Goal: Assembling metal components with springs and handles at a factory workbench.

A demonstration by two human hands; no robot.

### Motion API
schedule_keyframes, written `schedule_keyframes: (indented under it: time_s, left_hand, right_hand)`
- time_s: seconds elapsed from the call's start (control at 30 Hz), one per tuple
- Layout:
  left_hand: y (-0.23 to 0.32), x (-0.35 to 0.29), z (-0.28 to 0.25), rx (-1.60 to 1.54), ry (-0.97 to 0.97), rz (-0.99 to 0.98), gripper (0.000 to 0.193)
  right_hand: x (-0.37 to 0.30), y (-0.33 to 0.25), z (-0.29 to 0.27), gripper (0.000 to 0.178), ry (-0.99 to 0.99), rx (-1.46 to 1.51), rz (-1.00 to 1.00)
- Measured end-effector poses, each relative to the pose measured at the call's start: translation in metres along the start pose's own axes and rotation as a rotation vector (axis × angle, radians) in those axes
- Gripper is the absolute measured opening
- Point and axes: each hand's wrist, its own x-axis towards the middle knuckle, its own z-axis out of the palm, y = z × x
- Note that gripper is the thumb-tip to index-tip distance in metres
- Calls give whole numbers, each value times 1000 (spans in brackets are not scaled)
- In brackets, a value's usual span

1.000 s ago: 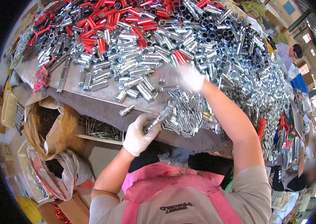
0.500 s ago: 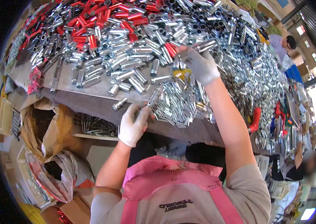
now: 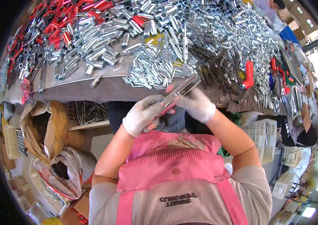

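Observation:
In front of my apron, a shiny metal tube (image 3: 183,89) is held at a slant, its upper end pointing to the far right. My left hand (image 3: 141,114), in a white glove with bare fingertips, is closed round its lower end. My right hand (image 3: 200,106), gloved alike and smeared by motion, has its fingers round the middle of the tube. Beyond the hands lies a heap of small silver pins (image 3: 149,69). One loose silver fitting (image 3: 96,81) rests near the table's front edge, to the left.
Silver sleeves (image 3: 102,47) and red tubes (image 3: 55,33) cover the table's far left. Dark springs (image 3: 215,63) and a red bent handle (image 3: 248,75) lie on the right. Open sacks (image 3: 44,129) stand below the left edge. A white crate (image 3: 266,138) is at the right. Other people work at far right.
My right hand has come back from the heap toward my body and meets the left hand at the tube. The view has shifted, with the table now higher in it.

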Motion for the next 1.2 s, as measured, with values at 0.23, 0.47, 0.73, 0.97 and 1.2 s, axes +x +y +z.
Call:
schedule_keyframes:
  time_s: [0.23,0.47,0.73,0.97,1.2]
  left_hand:
    - [-6,-3,3,93,-124,-97,37]
    - [-17,0,15,-45,-132,-149,48]
    - [-54,-14,10,-517,-360,-243,43]
    - [-69,-28,5,-575,-314,-301,40]
    - [-51,-26,3,-337,-107,-177,43]
  right_hand:
    - [-16,-32,-19,25,-49,-476,-188]
    - [-25,-17,1,29,67,-310,-77]
    - [-36,-10,6,26,-111,-388,-142]
    - [-35,3,4,22,-231,-387,-247]
    - [-24,7,8,33,24,-657,-89]
